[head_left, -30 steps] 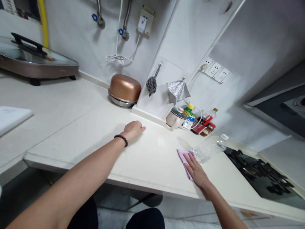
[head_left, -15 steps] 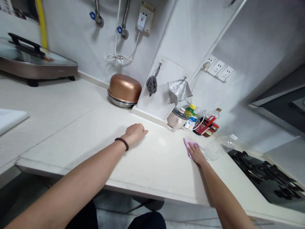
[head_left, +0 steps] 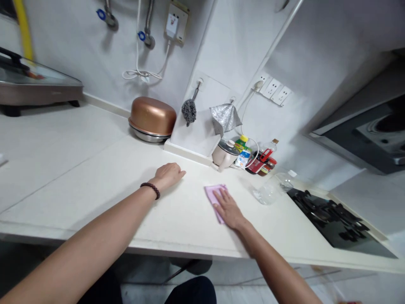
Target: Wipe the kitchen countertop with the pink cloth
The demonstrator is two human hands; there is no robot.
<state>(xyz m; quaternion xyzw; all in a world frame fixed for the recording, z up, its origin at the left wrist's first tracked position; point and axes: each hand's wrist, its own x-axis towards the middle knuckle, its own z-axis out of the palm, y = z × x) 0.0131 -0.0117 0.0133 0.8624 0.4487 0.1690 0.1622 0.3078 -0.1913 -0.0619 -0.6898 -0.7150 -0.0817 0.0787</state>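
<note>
My right hand [head_left: 229, 208] lies flat on a folded pink cloth [head_left: 211, 195], fingers spread, pressing it against the white countertop [head_left: 186, 219]. Part of the cloth is covered by the palm and fingers. To the left, my left hand [head_left: 169, 174] rests on the counter as a loose fist, thumb side toward the cloth; its curled fingertips are hidden, and nothing shows in it. A dark bead bracelet [head_left: 151, 189] circles that wrist. Right of the cloth, a clear plastic bottle [head_left: 268, 192] lies on its side.
A copper-coloured pot [head_left: 153, 116] sits against the wall, near a small lidded pot [head_left: 225, 154] and several condiment containers [head_left: 262, 162]. A black gas stove [head_left: 329, 219] is at the right, an electric pan [head_left: 38, 86] at the left. A scrubber [head_left: 189, 110] and silvery cloth [head_left: 226, 117] hang from hooks.
My right hand has slid the pink cloth leftward and nearer to me, away from the plastic bottle. The left hand keeps its place on the counter. The view has turned slightly right.
</note>
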